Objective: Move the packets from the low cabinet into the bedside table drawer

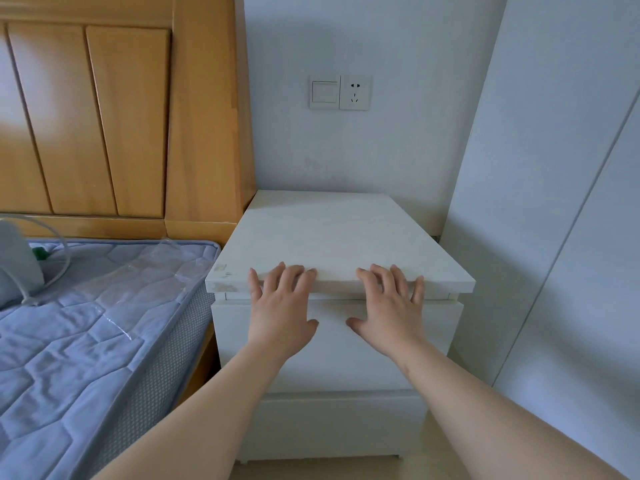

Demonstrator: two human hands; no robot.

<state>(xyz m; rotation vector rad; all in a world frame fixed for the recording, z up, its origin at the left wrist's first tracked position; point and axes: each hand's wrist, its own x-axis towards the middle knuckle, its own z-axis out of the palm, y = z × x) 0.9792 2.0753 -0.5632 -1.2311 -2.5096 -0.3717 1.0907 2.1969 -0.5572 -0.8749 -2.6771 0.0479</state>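
A white bedside table (339,233) stands against the wall between the bed and a white wardrobe. Its upper drawer front (332,355) is closed, and a lower drawer front (332,424) sits beneath it. My left hand (280,306) and my right hand (391,306) lie flat against the upper drawer front, fingers spread, with the fingertips reaching the front edge of the tabletop. Neither hand holds anything. No packets and no low cabinet are in view.
A bed with a blue quilted mattress (86,341) and a wooden headboard (121,116) fills the left side. A grey object with a white cable (20,268) lies on the mattress. White wardrobe panels (561,237) stand at the right. A switch and socket (339,92) are on the wall.
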